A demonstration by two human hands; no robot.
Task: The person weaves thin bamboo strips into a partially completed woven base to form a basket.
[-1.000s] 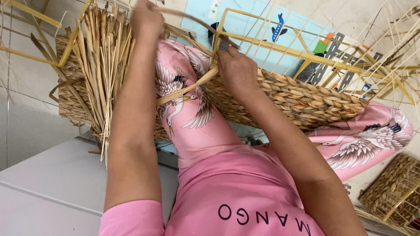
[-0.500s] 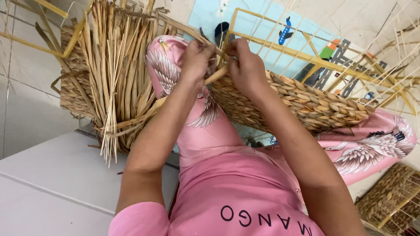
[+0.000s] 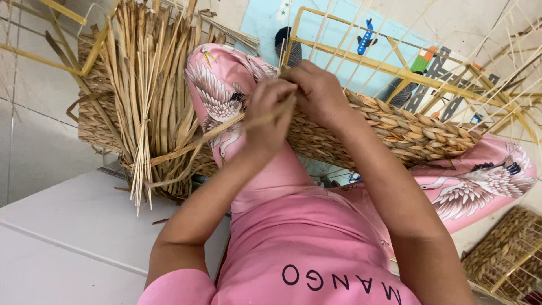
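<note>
A half-woven straw basket [image 3: 406,133] on a yellow wire frame [image 3: 361,62] lies across my lap, over pink trousers with a bird print. My right hand [image 3: 319,93] presses on the braided rim at its left end, fingers curled over it. My left hand [image 3: 268,116] sits right beside it, touching it, and pinches a flat straw strand [image 3: 220,129] that runs down and left toward a bundle of loose straw [image 3: 147,96]. The fingertips of both hands are partly hidden by each other.
The straw bundle stands upright at the left against another woven piece [image 3: 93,118]. A finished woven basket with a wire frame [image 3: 508,254] sits at the lower right. A white tiled step [image 3: 56,243] lies at the lower left; a colourful mat [image 3: 265,22] is beyond my knees.
My left hand came down from the top of the straw bundle to the basket rim beside my right hand, bringing a strand. The right hand stayed on the rim.
</note>
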